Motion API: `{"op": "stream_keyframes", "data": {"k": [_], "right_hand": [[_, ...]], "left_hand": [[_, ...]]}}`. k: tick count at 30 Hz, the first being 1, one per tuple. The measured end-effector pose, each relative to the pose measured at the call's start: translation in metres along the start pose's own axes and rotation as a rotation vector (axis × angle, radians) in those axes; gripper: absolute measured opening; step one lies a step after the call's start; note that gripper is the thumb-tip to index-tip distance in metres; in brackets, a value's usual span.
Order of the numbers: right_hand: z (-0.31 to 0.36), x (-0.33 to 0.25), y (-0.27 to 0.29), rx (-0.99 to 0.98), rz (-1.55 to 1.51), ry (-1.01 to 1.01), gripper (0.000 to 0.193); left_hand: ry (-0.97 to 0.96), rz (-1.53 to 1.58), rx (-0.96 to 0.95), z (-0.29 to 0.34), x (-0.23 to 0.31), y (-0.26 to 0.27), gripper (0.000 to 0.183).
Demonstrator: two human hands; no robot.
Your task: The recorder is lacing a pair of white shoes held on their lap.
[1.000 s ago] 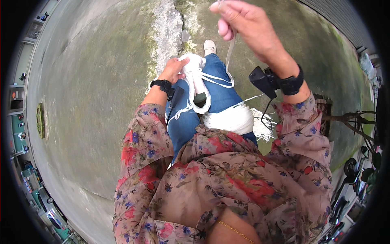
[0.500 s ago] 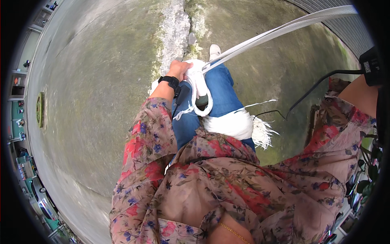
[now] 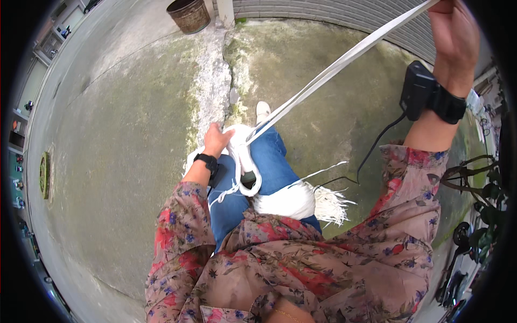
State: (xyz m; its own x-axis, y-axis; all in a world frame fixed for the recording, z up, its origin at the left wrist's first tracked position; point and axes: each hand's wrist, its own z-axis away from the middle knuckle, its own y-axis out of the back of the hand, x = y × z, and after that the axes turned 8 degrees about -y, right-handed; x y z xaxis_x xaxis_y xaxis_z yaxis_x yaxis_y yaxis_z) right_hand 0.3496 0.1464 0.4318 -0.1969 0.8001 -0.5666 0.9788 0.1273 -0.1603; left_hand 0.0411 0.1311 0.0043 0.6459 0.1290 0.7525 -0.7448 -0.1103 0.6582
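Over my knees lies a white piece of fibre work (image 3: 240, 141) with a long narrow loop hanging toward my lap and thin loose ends knotted beside it. My left hand (image 3: 217, 141) is closed on its left side, fingertips partly hidden. From this piece two flat white strips (image 3: 344, 60) run taut up to the right. My right hand (image 3: 455, 37), raised at the upper right edge, pinches their far end; its fingertips are partly cut off. A thick bundle of white strands (image 3: 285, 204) with a frayed end lies across my lap.
A rusty bucket (image 3: 188, 15) stands at the far left near a grey ribbed wall (image 3: 323, 9). Black cables hang from the black device (image 3: 418, 90) on my right wrist. Plants (image 3: 487, 212) and dark objects line the right edge. A crack crosses the mossy concrete (image 3: 134, 134).
My right hand has come into view at the upper right with the strips. The view has tilted up, showing the bucket and wall. My left hand keeps its hold on the white piece.
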Motion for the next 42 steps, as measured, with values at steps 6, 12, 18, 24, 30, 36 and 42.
{"op": "stream_keyframes", "data": {"k": [6, 12, 18, 24, 30, 36, 42], "right_hand": [[0.008, 0.020, 0.006, -0.109, -0.256, -0.123, 0.023], [0.018, 0.030, -0.002, -0.032, -0.250, -0.268, 0.022], [0.017, 0.030, 0.106, -0.204, -0.279, -0.445, 0.013], [0.168, 0.055, 0.357, 0.651, -0.251, -0.721, 0.012], [0.315, 0.132, 0.170, 0.555, 0.131, -1.321, 0.012], [0.399, 0.184, -0.030, -0.479, 0.364, -1.331, 0.028], [0.400, 0.191, -0.064, -0.758, 0.675, -1.095, 0.023]], "left_hand": [[-0.192, 0.230, -0.449, 0.023, 0.030, 0.040, 0.032], [-0.470, 0.185, -0.727, 0.048, 0.109, 0.060, 0.016], [-0.259, 0.754, -0.385, 0.035, 0.106, 0.136, 0.023], [0.257, 1.352, 0.605, 0.064, -0.142, 0.310, 0.023], [0.593, 1.243, 0.630, 0.127, -0.183, 0.285, 0.022], [0.464, 0.775, -0.022, 0.104, -0.049, 0.112, 0.017], [0.284, 0.504, -0.280, 0.116, 0.018, 0.043, 0.030]]}}
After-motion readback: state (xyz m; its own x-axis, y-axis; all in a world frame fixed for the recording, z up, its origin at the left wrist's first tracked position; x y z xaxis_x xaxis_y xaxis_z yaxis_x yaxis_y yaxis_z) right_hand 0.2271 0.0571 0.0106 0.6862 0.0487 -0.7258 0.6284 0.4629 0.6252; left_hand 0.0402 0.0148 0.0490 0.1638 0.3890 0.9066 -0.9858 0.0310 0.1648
